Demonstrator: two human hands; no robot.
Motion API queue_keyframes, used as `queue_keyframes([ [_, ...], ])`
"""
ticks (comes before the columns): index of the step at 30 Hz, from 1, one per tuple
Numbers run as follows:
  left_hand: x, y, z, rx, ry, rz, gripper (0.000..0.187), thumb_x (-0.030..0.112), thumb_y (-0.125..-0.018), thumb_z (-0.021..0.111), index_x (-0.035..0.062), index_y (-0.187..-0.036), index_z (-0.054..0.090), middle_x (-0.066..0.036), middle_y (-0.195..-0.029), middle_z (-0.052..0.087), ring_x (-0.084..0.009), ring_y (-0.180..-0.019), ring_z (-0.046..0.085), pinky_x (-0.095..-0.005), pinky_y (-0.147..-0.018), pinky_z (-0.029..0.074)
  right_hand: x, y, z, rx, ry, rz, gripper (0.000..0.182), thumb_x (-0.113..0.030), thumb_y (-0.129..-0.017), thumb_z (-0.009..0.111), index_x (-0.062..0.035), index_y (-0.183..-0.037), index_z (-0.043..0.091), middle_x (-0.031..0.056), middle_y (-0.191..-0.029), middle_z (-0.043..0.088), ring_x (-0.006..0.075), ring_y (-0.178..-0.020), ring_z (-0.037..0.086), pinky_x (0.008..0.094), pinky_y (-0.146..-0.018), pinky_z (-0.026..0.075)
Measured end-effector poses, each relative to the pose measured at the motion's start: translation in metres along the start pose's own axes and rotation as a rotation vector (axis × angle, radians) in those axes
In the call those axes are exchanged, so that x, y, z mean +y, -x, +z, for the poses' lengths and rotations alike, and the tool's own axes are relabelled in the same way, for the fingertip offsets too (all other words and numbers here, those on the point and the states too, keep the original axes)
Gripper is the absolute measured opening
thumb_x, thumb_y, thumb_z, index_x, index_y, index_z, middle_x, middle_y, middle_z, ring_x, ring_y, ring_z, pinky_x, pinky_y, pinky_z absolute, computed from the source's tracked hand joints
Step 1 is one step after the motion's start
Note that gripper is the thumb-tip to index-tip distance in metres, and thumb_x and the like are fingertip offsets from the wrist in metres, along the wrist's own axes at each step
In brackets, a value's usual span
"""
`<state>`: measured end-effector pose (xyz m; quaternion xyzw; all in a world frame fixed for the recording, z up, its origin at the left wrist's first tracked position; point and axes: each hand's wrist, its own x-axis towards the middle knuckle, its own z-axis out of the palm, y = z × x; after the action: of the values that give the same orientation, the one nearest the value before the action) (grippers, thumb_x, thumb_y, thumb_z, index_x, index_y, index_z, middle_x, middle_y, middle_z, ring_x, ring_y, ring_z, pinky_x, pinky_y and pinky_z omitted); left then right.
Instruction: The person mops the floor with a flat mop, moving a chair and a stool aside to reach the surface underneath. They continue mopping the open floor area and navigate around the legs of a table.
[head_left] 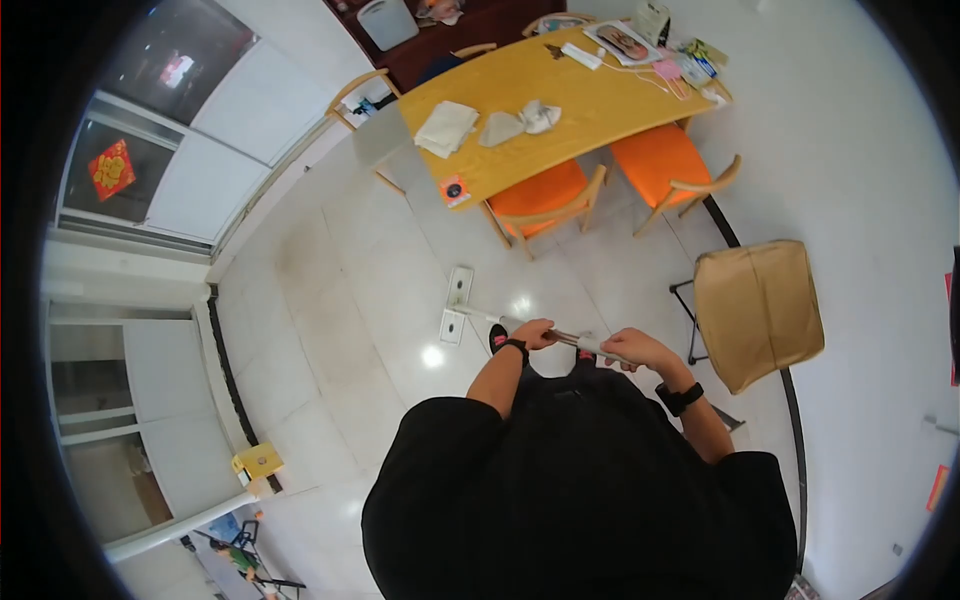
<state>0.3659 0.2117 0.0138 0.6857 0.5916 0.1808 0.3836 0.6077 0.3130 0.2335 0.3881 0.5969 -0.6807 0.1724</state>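
A flat mop (480, 313) with a pale handle slants from my body down to the floor. Its white rectangular head (457, 305) lies on the tiles ahead and to the left of my feet. My left hand (538, 333) is closed round the middle of the handle. Farther up, near the handle's end, my right hand (640, 348) grips it too, with the fingers curled over. Between the two hands a thinner metallic stretch of the handle shows. Dark bands circle both wrists. My dark shoes with pink marks show partly below the hands.
A wooden table (480, 90) carries cloths, papers and cables. Two orange-seated chairs (540, 200) stand at its near side. To the right is a tan covered folding chair (760, 315) by the wall. A yellow box (258, 461) sits by the left windows.
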Motion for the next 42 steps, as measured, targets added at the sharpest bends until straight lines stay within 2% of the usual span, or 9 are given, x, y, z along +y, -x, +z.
queue_keyframes([
  [21,0.038,0.005,0.047,0.011,0.218,-0.014,0.014,0.004,-0.074,0.052,-0.0083,-0.081,0.049,-0.014,-0.076,0.052,-0.0228,-0.069,0.057,-0.0342,-0.058,0.05,0.001,0.045,0.029,0.071,0.032,0.085,0.022,-0.018,-0.071,0.056,0.0032,-0.077,0.058,0.0051,-0.055,0.055,0.0096,-0.037,0.046,0.0228,-0.031,0.035],
  [24,0.026,0.004,0.034,0.287,1.517,-0.895,0.014,0.007,-0.076,0.048,-0.0073,-0.08,0.048,-0.015,-0.081,0.05,-0.0256,-0.072,0.055,-0.0327,-0.064,0.05,-0.019,0.023,0.039,0.019,0.083,0.09,0.025,-0.018,-0.073,0.056,0.0024,-0.087,0.058,0.0029,-0.062,0.057,0.0071,-0.038,0.045,0.0209,-0.031,0.034],
  [27,0.004,0.02,0.018,0.325,1.586,-0.776,0.016,0.007,-0.076,0.048,-0.0074,-0.083,0.047,-0.015,-0.084,0.05,-0.0265,-0.073,0.054,-0.0331,-0.065,0.05,-0.041,0.004,0.057,0.051,0.112,0.067,0.025,-0.018,-0.071,0.055,0.0047,-0.081,0.057,0.0059,-0.061,0.057,0.01,-0.038,0.046,0.0236,-0.031,0.036],
  [29,-0.017,0.032,0.019,0.432,1.585,-0.788,0.018,0.007,-0.075,0.048,-0.0097,-0.081,0.046,-0.018,-0.078,0.051,-0.0269,-0.069,0.055,-0.0365,-0.056,0.051,-0.046,-0.012,0.072,0.036,0.129,0.061,0.026,-0.018,-0.071,0.054,0.0056,-0.082,0.056,0.0065,-0.06,0.057,0.0109,-0.037,0.046,0.0243,-0.031,0.036],
  [31,-0.053,0.059,0.016,0.18,0.058,-0.134,0.018,0.009,-0.076,0.047,-0.008,-0.08,0.047,-0.016,-0.076,0.052,-0.0253,-0.067,0.055,-0.036,-0.055,0.05,-0.05,-0.032,0.09,0.018,0.154,0.049,0.026,-0.018,-0.071,0.053,0.0061,-0.081,0.056,0.0069,-0.058,0.056,0.0116,-0.036,0.046,0.0254,-0.031,0.037],
  [35,-0.097,0.089,0.005,0.514,0.535,-0.054,0.015,0.008,-0.072,0.056,-0.0032,-0.08,0.049,-0.015,-0.069,0.055,-0.0263,-0.062,0.056,-0.0343,-0.054,0.049,-0.072,-0.07,0.128,-0.021,0.255,-0.002,0.027,-0.018,-0.075,0.054,0.0049,-0.088,0.055,0.0061,-0.061,0.056,0.0103,-0.035,0.045,0.0239,-0.03,0.034],
  [37,-0.101,0.096,-0.02,0.615,1.585,-0.965,0.024,0.009,-0.064,0.066,0.0017,-0.074,0.046,-0.015,-0.065,0.058,-0.0309,-0.06,0.058,-0.0343,-0.056,0.047,-0.074,-0.092,0.148,-0.035,0.242,-0.003,0.026,-0.019,-0.075,0.053,0.0045,-0.085,0.054,0.0061,-0.06,0.055,0.0107,-0.036,0.045,0.0243,-0.031,0.035],
  [39,-0.12,0.133,-0.026,0.383,-0.013,-0.249,0.024,0.009,-0.064,0.067,0.0025,-0.073,0.045,-0.015,-0.064,0.057,-0.0323,-0.063,0.057,-0.0347,-0.056,0.047,-0.072,-0.105,0.17,-0.046,0.241,-0.007,0.025,-0.02,-0.075,0.052,0.0041,-0.083,0.054,0.0061,-0.059,0.055,0.0112,-0.037,0.046,0.0247,-0.032,0.036],
  [42,-0.123,0.145,-0.03,0.524,0.665,-0.569,0.023,0.012,-0.069,0.063,0.0,-0.078,0.045,-0.014,-0.067,0.056,-0.0286,-0.064,0.057,-0.0352,-0.056,0.047,-0.077,-0.107,0.205,-0.006,0.231,0.029,0.026,-0.022,-0.076,0.051,0.0036,-0.081,0.052,0.0064,-0.058,0.053,0.0123,-0.041,0.048,0.0258,-0.035,0.039],
])
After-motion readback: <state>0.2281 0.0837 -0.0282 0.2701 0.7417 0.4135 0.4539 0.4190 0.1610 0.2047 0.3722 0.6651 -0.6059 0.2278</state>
